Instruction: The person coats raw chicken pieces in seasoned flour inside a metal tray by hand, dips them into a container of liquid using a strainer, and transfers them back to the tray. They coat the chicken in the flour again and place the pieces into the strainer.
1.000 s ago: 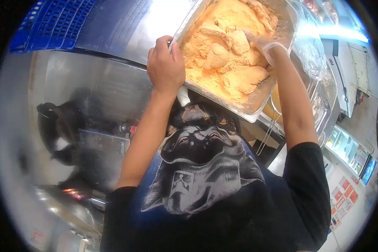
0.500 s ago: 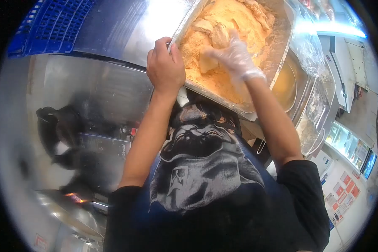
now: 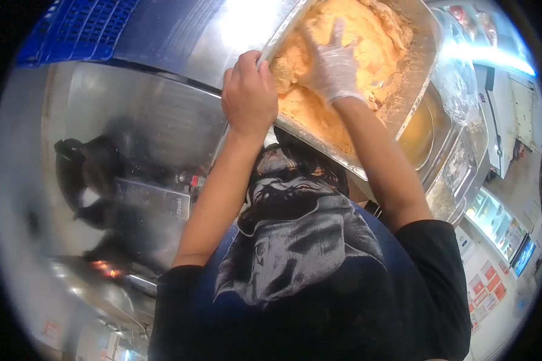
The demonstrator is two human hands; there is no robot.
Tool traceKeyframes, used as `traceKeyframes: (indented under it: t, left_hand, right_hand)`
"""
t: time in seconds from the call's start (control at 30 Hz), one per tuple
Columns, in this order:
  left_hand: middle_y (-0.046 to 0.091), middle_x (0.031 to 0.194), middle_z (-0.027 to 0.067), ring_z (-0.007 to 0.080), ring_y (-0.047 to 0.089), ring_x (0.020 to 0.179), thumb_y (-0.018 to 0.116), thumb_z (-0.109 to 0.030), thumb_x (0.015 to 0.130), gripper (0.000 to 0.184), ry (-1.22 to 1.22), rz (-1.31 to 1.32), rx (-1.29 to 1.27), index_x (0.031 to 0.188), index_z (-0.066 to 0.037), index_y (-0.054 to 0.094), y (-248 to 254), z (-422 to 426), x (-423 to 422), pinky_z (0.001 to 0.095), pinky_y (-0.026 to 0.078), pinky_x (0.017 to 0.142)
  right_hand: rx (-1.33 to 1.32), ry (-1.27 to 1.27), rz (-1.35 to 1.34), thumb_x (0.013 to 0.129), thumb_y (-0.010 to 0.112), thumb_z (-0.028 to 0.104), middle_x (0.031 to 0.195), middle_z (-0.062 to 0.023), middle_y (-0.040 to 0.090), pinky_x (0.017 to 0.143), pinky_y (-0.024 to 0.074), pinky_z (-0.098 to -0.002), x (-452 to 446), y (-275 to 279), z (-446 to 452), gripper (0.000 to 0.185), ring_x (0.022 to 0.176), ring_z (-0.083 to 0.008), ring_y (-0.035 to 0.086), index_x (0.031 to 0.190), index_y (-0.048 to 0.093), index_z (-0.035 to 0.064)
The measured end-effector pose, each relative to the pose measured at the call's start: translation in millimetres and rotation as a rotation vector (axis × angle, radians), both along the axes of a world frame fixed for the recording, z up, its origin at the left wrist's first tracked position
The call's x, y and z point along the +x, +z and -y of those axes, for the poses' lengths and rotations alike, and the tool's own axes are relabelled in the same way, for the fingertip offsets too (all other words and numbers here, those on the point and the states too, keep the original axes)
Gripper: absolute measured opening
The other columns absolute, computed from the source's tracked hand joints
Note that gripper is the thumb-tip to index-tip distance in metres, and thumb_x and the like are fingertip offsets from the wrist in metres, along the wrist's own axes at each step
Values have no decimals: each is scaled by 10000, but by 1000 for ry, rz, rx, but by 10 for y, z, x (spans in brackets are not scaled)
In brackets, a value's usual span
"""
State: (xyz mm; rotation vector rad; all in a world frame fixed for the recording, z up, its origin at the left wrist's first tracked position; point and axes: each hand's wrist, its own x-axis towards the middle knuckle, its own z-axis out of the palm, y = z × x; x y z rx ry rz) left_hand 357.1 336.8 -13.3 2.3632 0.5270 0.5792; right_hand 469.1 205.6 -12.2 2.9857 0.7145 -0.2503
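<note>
A deep metal pan [image 3: 420, 90] holds orange-yellow breading flour [image 3: 316, 120], with lumpy coated pieces [image 3: 393, 27] along its far side; they look like chicken, partly buried. My bare left hand [image 3: 250, 93] is closed over the pan's left rim. Inside the pan, my right hand [image 3: 337, 67], in a clear plastic glove, lies on the flour with its fingers spread. Another coated lump [image 3: 285, 67] sits between that hand and the left wall.
A blue plastic basket [image 3: 81, 30] stands at the upper left on a steel counter. Right of the pan are a round container of yellowish liquid [image 3: 417, 133] and a clear plastic bag [image 3: 457, 90]. At the lower left a burner flame [image 3: 106, 268] glows beside a large metal wok [image 3: 93, 289].
My right hand has let go of a pale piece and moved farther into the pan, now flat with fingers spread. The flour now covers more of the pieces. My left hand stays on the rim.
</note>
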Motion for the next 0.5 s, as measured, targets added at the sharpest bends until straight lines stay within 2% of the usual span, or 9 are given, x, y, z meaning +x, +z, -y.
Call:
traceKeyframes:
  t: [0.07, 0.13, 0.17, 0.33, 0.37, 0.43, 0.47, 0.5]
  left_hand:
    - [716, 1032, 195, 415, 667, 967, 616, -192, 1018, 237, 13, 3, 7, 1200, -41, 615, 20, -12, -7, 514, 519, 835]
    - [713, 1014, 198, 424, 668, 950, 620, -181, 1010, 226, -1, 21, -29, 1186, -39, 616, 26, -2, 0, 516, 520, 820]
    - [713, 1014, 198, 424, 668, 950, 620, -181, 1010, 226, 4, 19, -24, 1186, -39, 616, 22, -6, 4, 516, 520, 820]
    - [713, 1006, 202, 424, 671, 947, 621, -173, 1002, 220, 1, 19, -40, 1175, -38, 617, 32, -12, 31, 515, 520, 823]
    - [713, 1006, 202, 424, 671, 947, 621, -173, 1002, 220, -8, 20, -46, 1175, -38, 617, 28, 0, 40, 515, 520, 823]
    - [718, 1017, 201, 421, 674, 957, 626, -177, 1001, 225, 12, 8, -53, 1175, -37, 619, 14, -9, 36, 510, 523, 831]
    - [718, 1017, 201, 421, 674, 957, 626, -177, 1001, 225, 12, 7, -56, 1175, -37, 619, 10, -14, 32, 510, 523, 831]
    - [721, 1025, 199, 419, 676, 964, 628, -178, 1000, 225, 9, 13, -60, 1175, -35, 621, 6, -18, 28, 506, 525, 835]
  right_hand:
    - [43, 8, 125, 628, 920, 446, 1670, -336, 229, 1158, 419, -591, 236, -28, 106, 1196, 1488, -509, 382, 1653, 314, 329]
    - [114, -181, -88, 660, 893, 280, 1622, -308, 371, 1108, 501, -440, 455, 181, 113, 1131, 1359, -433, 572, 1644, 335, 292]
    - [118, -176, -91, 660, 893, 280, 1622, -308, 371, 1108, 501, -440, 570, 195, 154, 1131, 1359, -433, 572, 1644, 335, 292]
    - [211, -237, -321, 788, 827, 108, 1449, -158, 637, 1072, 533, -389, 1245, 91, 364, 927, 1281, -296, 649, 1609, 407, 199]
    - [207, -247, -318, 788, 827, 108, 1449, -158, 637, 1072, 533, -389, 1169, 124, 399, 927, 1281, -296, 649, 1609, 407, 199]
    - [371, -212, -535, 835, 819, 125, 1482, -124, 617, 1114, 510, -408, 826, 261, 435, 896, 1291, -291, 640, 1618, 389, 200]
    - [368, -213, -536, 835, 819, 125, 1482, -124, 617, 1114, 510, -408, 667, 295, 508, 896, 1291, -291, 640, 1618, 389, 200]
    - [473, -208, -658, 834, 829, 159, 1486, -109, 615, 1154, 470, -426, 502, 313, 582, 860, 1323, -281, 614, 1596, 434, 200]
